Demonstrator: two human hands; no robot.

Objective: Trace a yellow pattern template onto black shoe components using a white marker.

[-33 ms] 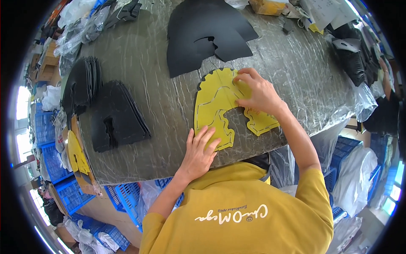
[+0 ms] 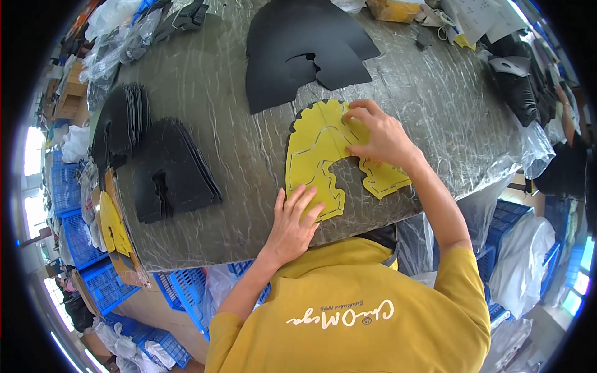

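A yellow arch-shaped template (image 2: 311,146) with dashed slot lines lies flat on the table near my body. A dark edge shows along its notched upper left rim, apparently a black sheet beneath it. My left hand (image 2: 293,227) rests on the template's lower left leg, fingers spread and flat. Across the arch's right side, my right hand (image 2: 382,140) grips the template, bent fingertips at the outer part and thumb by the inner curve. Beyond the template lies a larger black arch-shaped sheet (image 2: 298,50). To the left sit two stacks of black cut pieces (image 2: 174,174), (image 2: 121,121).
Plastic film covers the dark table (image 2: 230,230). Clear bags (image 2: 115,37) lie at the far left, papers (image 2: 479,18) and a yellowish packet (image 2: 395,9) at the far right. Another yellow template (image 2: 113,227) hangs by the left edge. Blue crates (image 2: 106,289) stand below.
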